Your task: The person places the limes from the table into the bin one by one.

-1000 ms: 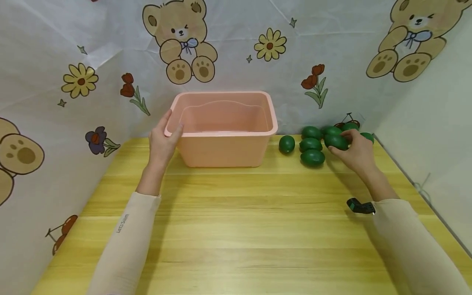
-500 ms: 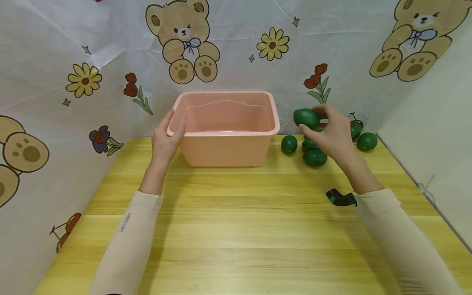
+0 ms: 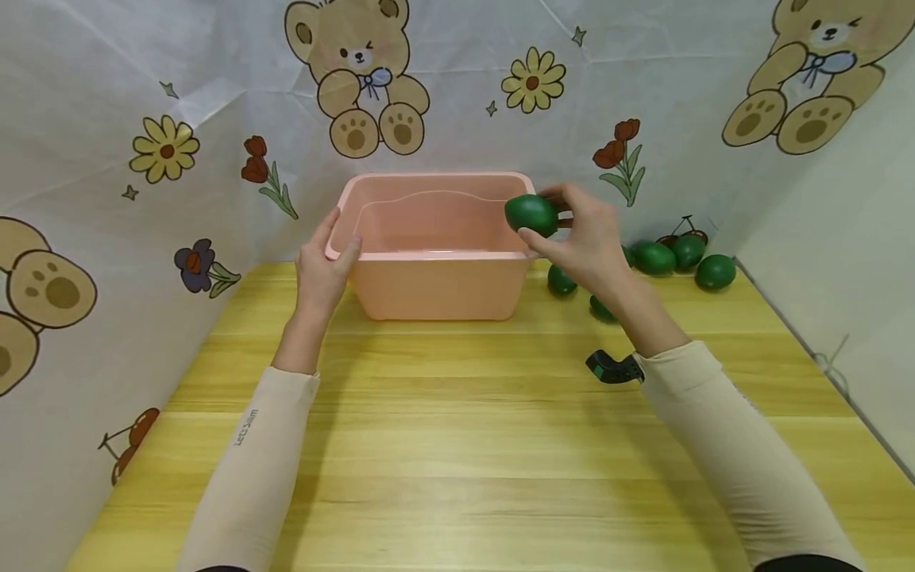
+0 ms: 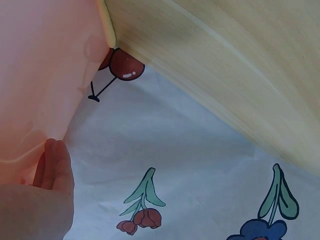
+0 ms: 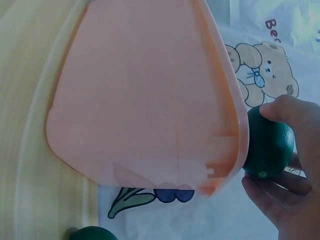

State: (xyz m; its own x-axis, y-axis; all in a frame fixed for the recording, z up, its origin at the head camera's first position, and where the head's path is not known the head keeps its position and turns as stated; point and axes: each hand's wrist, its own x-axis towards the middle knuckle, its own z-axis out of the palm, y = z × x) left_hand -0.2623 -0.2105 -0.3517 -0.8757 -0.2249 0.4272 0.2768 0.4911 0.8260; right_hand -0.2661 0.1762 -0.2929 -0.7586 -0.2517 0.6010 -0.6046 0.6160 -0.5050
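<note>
A pink plastic bin [image 3: 439,290] stands at the back of the table, its open top upward. My left hand [image 3: 319,266] grips its left front corner at the rim; in the left wrist view the fingers [image 4: 59,167] lie along the bin wall [image 4: 45,65]. Between thumb and fingers my right hand [image 3: 589,242] holds a dark green lime [image 3: 530,214] level with the bin's right rim. From the right wrist, that lime [image 5: 270,142] appears right beside the rim edge. No limes show in the visible part of the bin's inside.
Right of the bin, several more limes lie on the wooden table [image 3: 443,445], among them one lime [image 3: 561,280] near the bin and another lime [image 3: 715,272] by the right wall. My right forearm partly hides the group. A patterned white cloth [image 3: 457,119] hangs behind.
My right hand has lifted a lime from the group at the right and carried it left to the bin's right rim. My left hand keeps its grip on the bin.
</note>
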